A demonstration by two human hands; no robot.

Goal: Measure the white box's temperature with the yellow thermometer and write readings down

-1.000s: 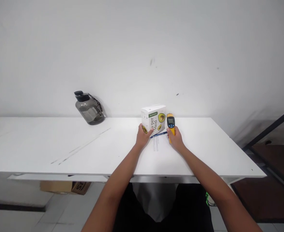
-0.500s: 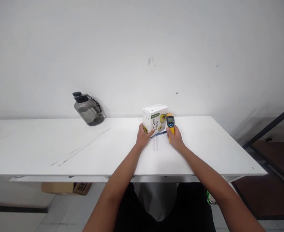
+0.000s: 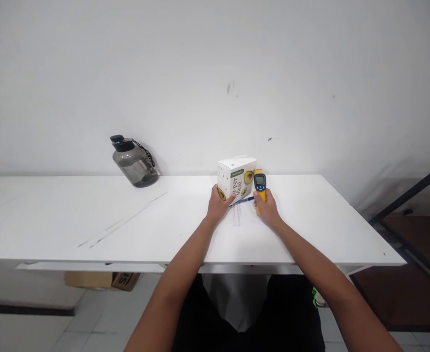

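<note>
White box [image 3: 233, 177] in left grip [image 3: 217, 206], thermometer [image 3: 260, 182] in right [image 3: 269, 207]

White carton [image 3: 236, 179] left, yellow thermometer [image 3: 260, 186] right, side by side!
And there's the carton, gripped upright and turned at an angle, green label and avocados across its front; just beside it the gun-shaped thermometer, also in hand, grey screen and blue buttons facing near.

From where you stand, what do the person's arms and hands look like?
The left hand and right hand are bare, with no gloves or watch visible. The forearms show no sleeves or cables. Below them is black clothing, with a bright green patch at its right edge.
</note>
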